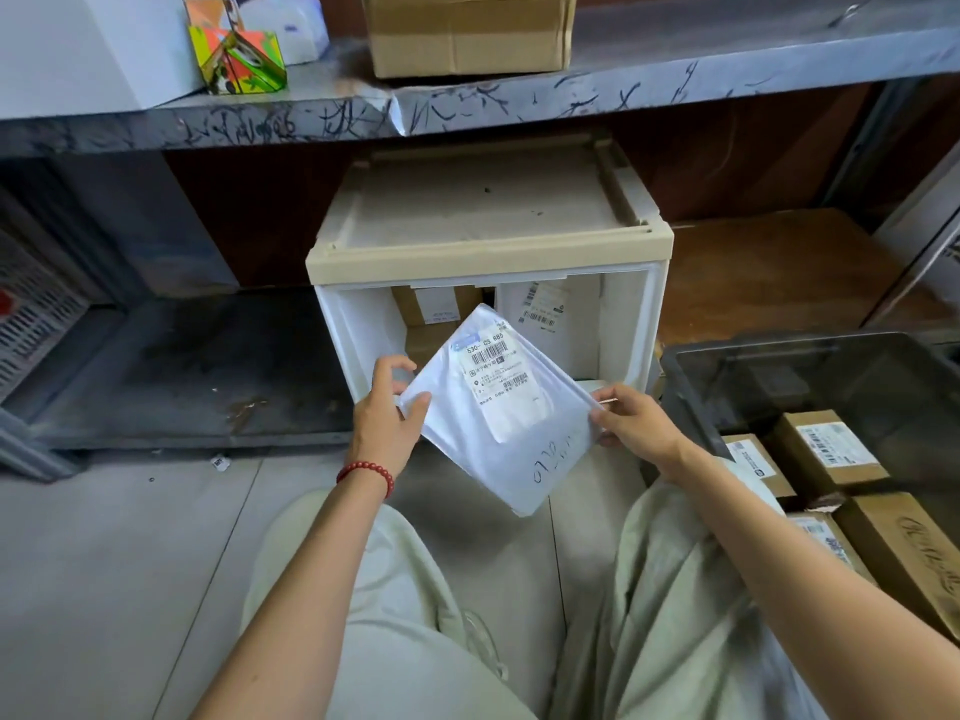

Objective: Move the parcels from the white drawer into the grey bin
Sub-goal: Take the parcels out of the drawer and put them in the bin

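My left hand (387, 407) grips the left corner of a white parcel (498, 433), thumb laid over its front and fingers curled behind, while my right hand (631, 420) pinches the opposite corner between thumb and fingertips. So the parcel hangs between my two hands, turned like a diamond, just in front of the white drawer (623, 324) and above my knees. It is a flat, soft plastic mailer, smooth and slightly glossy, with a printed shipping label (501, 381) bearing barcodes on its upper half and dark handwritten marks near the lower edge. A red bead bracelet (366, 472) sits on my left wrist. Right behind the parcel the drawer stands open towards me, under a beige top; inside it I can see a brown carton (431, 309) on the left and a white labelled parcel (550, 314) on the right, both partly hidden by the mailer I hold. Just to the right of my right hand stands the grey bin (691, 397), its near corner close to my wrist; in it lie several cardboard boxes (826, 449), some with white labels, packed side by side. Beyond my hands and above the drawer runs a grey counter (519, 101) scribbled with dark marks, carrying a large cardboard box (467, 28) and, further left, a small bright multicoloured box (236, 59). Far to the left of my left hand a grey slatted crate (31, 314) stands at the edge of view, and the pale tiled floor (130, 537) lies beneath my arms.
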`<action>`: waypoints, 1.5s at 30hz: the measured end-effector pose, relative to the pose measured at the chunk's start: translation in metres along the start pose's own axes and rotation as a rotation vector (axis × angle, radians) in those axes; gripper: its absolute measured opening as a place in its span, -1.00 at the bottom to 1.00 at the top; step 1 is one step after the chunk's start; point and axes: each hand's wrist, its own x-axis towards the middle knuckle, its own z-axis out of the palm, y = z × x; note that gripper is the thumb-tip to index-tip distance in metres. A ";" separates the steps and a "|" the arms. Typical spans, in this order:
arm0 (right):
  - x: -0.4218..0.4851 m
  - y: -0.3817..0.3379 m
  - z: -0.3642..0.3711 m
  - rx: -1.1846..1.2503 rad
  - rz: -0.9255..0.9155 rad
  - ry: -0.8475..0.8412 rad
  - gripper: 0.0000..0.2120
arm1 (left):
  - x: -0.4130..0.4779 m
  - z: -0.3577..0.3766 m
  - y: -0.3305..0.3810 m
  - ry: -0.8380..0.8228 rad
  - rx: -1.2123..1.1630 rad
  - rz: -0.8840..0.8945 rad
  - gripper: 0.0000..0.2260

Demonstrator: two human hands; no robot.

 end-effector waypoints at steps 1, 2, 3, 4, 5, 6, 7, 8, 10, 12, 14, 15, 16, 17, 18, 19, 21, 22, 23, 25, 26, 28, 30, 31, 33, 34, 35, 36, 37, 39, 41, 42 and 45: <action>0.000 0.000 0.000 0.031 0.026 0.021 -0.83 | 0.000 0.000 0.000 0.010 0.066 0.017 -0.79; 0.001 0.000 0.001 0.061 0.041 0.039 -0.81 | 0.001 0.001 -0.001 0.013 0.131 0.027 -0.83; 0.000 0.000 0.001 0.076 0.043 0.047 -0.80 | 0.001 0.002 -0.002 0.010 0.176 0.024 -0.89; 0.001 -0.001 0.001 0.071 0.036 0.045 -0.80 | 0.002 0.002 -0.003 0.004 0.192 0.008 -0.93; 0.001 -0.003 0.001 0.054 0.025 0.029 -0.79 | 0.003 0.002 -0.004 -0.006 0.189 -0.015 -0.95; 0.001 -0.004 0.001 0.036 0.016 0.005 -0.76 | 0.004 0.002 -0.006 -0.018 0.180 -0.036 -0.93; 0.001 -0.005 0.001 0.030 0.016 -0.016 -0.72 | 0.004 0.002 -0.007 -0.035 0.177 -0.053 -0.87; 0.001 -0.005 0.001 0.039 0.020 -0.033 -0.68 | 0.004 0.002 -0.007 -0.062 0.184 -0.074 -0.77; 0.001 -0.005 0.000 0.063 0.014 -0.075 -0.60 | 0.003 0.001 -0.007 -0.147 0.233 -0.132 -0.50; 0.000 -0.003 -0.001 0.018 -0.032 -0.113 -0.57 | 0.000 0.000 -0.007 -0.250 0.324 -0.156 -0.29; 0.000 -0.001 -0.003 -0.079 -0.097 -0.124 -0.57 | -0.002 -0.001 -0.010 -0.321 0.392 -0.140 -0.23; 0.000 -0.001 -0.004 -0.115 -0.118 -0.121 -0.56 | -0.002 -0.002 -0.012 -0.336 0.407 -0.131 -0.24; -0.001 0.000 -0.005 -0.128 -0.128 -0.113 -0.56 | -0.003 -0.002 -0.014 -0.336 0.404 -0.125 -0.28; -0.001 -0.001 -0.005 -0.115 -0.128 -0.099 -0.58 | -0.002 -0.003 -0.016 -0.320 0.387 -0.117 -0.34; -0.001 -0.001 -0.005 -0.087 -0.121 -0.084 -0.62 | -0.001 -0.004 -0.018 -0.294 0.366 -0.101 -0.42; 0.000 -0.001 -0.005 -0.056 -0.113 -0.075 -0.65 | -0.001 -0.006 -0.019 -0.268 0.345 -0.080 -0.53; 0.002 -0.001 -0.004 -0.019 -0.106 -0.066 -0.74 | 0.001 -0.009 -0.022 -0.234 0.297 -0.049 -0.75; 0.002 0.000 -0.004 -0.027 -0.099 -0.059 -0.82 | 0.001 -0.010 -0.022 -0.220 0.269 -0.043 -0.84; 0.003 0.000 -0.003 -0.032 -0.084 -0.050 -0.93 | 0.002 -0.011 -0.022 -0.207 0.258 -0.038 -0.89; 0.005 0.002 -0.003 -0.046 -0.044 -0.016 -0.80 | 0.004 -0.011 -0.023 -0.176 0.302 -0.024 -0.87; 0.006 0.003 -0.003 -0.057 -0.019 0.012 -0.73 | 0.005 -0.010 -0.023 -0.160 0.325 -0.017 -0.83; 0.006 0.000 -0.003 -0.045 -0.013 0.042 -0.71 | 0.009 -0.009 -0.024 -0.141 0.332 -0.024 -0.78; 0.003 -0.006 -0.004 0.008 -0.037 0.041 -0.79 | 0.013 -0.008 -0.024 -0.155 0.326 -0.038 -0.77; 0.001 -0.009 -0.006 0.034 -0.066 0.054 -0.82 | 0.014 -0.007 -0.022 -0.165 0.316 -0.042 -0.74; -0.003 -0.015 -0.013 0.088 -0.124 0.101 -0.85 | 0.017 -0.001 -0.011 -0.147 0.250 -0.029 -0.75; -0.005 -0.019 -0.018 0.102 -0.149 0.121 -0.87 | 0.018 0.003 -0.002 -0.131 0.209 -0.003 -0.79; -0.008 -0.022 -0.024 0.101 -0.172 0.139 -0.89 | 0.018 0.009 0.009 -0.119 0.176 0.034 -0.80; -0.011 -0.025 -0.031 0.103 -0.188 0.162 -0.91 | 0.019 0.015 0.022 -0.109 0.143 0.079 -0.82; -0.015 -0.028 -0.039 0.114 -0.194 0.189 -0.93 | 0.020 0.022 0.037 -0.103 0.113 0.125 -0.86; -0.023 -0.033 -0.060 0.141 -0.183 0.240 -0.86 | 0.024 0.038 0.069 -0.113 0.065 0.214 -0.91; -0.032 -0.039 -0.084 0.107 -0.170 0.294 -0.70 | 0.029 0.058 0.101 -0.164 0.048 0.300 -0.91; -0.036 -0.042 -0.097 0.082 -0.175 0.340 -0.64 | 0.032 0.070 0.115 -0.203 0.052 0.341 -0.91; -0.054 -0.042 -0.137 0.090 -0.220 0.502 -0.63 | 0.031 0.114 0.155 -0.302 0.111 0.492 -0.87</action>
